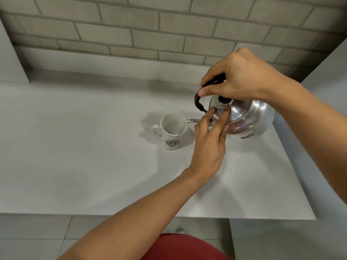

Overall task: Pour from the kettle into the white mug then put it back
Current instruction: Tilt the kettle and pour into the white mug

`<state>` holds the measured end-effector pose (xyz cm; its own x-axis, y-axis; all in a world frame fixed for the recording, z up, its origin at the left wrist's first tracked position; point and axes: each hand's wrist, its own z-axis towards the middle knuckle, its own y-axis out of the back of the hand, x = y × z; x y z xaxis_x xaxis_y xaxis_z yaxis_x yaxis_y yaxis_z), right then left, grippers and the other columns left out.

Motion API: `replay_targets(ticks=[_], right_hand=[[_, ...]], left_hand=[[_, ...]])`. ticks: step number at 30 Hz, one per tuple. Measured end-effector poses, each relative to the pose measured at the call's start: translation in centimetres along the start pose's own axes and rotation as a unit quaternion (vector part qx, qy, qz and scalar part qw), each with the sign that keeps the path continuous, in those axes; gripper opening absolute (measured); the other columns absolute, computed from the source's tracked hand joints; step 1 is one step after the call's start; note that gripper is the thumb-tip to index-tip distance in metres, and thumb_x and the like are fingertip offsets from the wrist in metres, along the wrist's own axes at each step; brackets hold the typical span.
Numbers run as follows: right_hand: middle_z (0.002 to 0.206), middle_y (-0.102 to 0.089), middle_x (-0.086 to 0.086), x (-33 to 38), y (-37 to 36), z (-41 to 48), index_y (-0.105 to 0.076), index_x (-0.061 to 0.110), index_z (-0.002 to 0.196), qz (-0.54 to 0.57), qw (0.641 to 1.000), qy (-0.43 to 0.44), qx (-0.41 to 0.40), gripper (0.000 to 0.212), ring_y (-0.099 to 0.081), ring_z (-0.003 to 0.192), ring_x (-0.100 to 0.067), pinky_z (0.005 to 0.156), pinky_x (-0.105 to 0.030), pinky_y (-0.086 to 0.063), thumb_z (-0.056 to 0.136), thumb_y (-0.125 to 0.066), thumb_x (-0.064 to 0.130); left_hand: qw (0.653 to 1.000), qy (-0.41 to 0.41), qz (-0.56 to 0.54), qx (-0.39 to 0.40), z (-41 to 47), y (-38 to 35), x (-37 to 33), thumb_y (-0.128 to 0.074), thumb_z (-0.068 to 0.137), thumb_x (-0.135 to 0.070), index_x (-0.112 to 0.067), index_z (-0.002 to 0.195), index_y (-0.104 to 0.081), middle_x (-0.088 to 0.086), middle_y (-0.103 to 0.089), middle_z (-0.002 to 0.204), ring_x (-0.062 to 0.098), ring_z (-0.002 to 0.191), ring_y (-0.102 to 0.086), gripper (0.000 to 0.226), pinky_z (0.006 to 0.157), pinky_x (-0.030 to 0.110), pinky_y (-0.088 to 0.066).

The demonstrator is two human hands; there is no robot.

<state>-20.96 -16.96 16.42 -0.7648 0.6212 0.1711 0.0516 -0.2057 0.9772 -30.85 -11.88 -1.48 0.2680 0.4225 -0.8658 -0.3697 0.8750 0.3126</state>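
Note:
A shiny metal kettle [249,117] with a black handle is tilted to the left above the counter, its spout over the white mug [171,136]. A clear stream of water runs from the spout into the mug. My right hand [242,77] is shut on the kettle's black handle from above. My left hand [210,139] reaches in from below, with its fingertips pressed on the kettle's lid beside the black knob. The mug stands upright on the counter, handle to the left, a green logo on its front.
The pale grey counter [75,147] runs to a grey brick wall [150,25] at the back. Its front edge [131,214] lies near me and its right edge runs diagonally at the right. A grey side panel [11,59] stands at the far left.

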Motion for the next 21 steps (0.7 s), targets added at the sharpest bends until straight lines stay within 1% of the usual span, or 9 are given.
replay_targets(ticks=[5,12,14,18,21], right_hand=[[0.098,-0.083,0.005,0.14,0.02,0.26,-0.084,0.027,0.107,-0.003,1.000,0.002,0.001,0.034,-0.074,0.097,-0.020,0.085,-0.047,-0.060,0.086,-0.078,0.054],[0.096,-0.083,0.006,0.37,0.07,0.39,-0.084,0.028,0.106,-0.010,1.000,-0.003,0.003,0.033,-0.073,0.092,-0.019,0.081,-0.047,-0.061,0.087,-0.078,0.054],[0.096,-0.083,0.005,0.41,0.04,0.41,-0.084,0.028,0.106,-0.013,1.000,-0.002,0.003,0.032,-0.073,0.090,-0.019,0.080,-0.047,-0.060,0.087,-0.079,0.053],[0.098,-0.083,0.006,0.44,0.04,0.51,-0.084,0.027,0.107,-0.015,1.000,-0.002,0.004,0.034,-0.072,0.091,-0.017,0.081,-0.047,-0.060,0.087,-0.079,0.053],[0.095,-0.082,0.006,0.51,0.00,0.59,-0.083,0.027,0.106,-0.017,1.000,-0.004,0.004,0.033,-0.070,0.087,-0.016,0.080,-0.047,-0.060,0.086,-0.080,0.053]], left_hand=[[1.000,-0.002,-0.010,-0.009,0.24,0.13,-0.04,-0.051,0.108,-0.018,-0.025,0.151,-0.049,0.014,-0.039,0.155,0.031,0.140,-0.041,0.044,0.116,0.029,-0.033],[1.000,-0.010,-0.011,-0.017,0.32,0.05,0.03,-0.051,0.108,-0.020,-0.026,0.151,-0.049,0.013,-0.040,0.155,0.029,0.139,-0.042,0.044,0.113,0.013,-0.024],[1.000,-0.009,-0.015,-0.018,0.32,0.02,0.08,-0.051,0.108,-0.020,-0.026,0.151,-0.050,0.013,-0.040,0.155,0.029,0.139,-0.042,0.044,0.113,0.011,-0.023],[0.999,-0.009,-0.020,-0.023,0.34,-0.05,0.14,-0.052,0.107,-0.020,-0.026,0.150,-0.051,0.014,-0.041,0.154,0.029,0.139,-0.043,0.043,0.113,0.013,-0.025],[0.999,-0.006,-0.027,-0.025,0.37,-0.11,0.16,-0.052,0.107,-0.020,-0.027,0.150,-0.051,0.014,-0.042,0.153,0.029,0.140,-0.043,0.043,0.115,0.021,-0.029]])
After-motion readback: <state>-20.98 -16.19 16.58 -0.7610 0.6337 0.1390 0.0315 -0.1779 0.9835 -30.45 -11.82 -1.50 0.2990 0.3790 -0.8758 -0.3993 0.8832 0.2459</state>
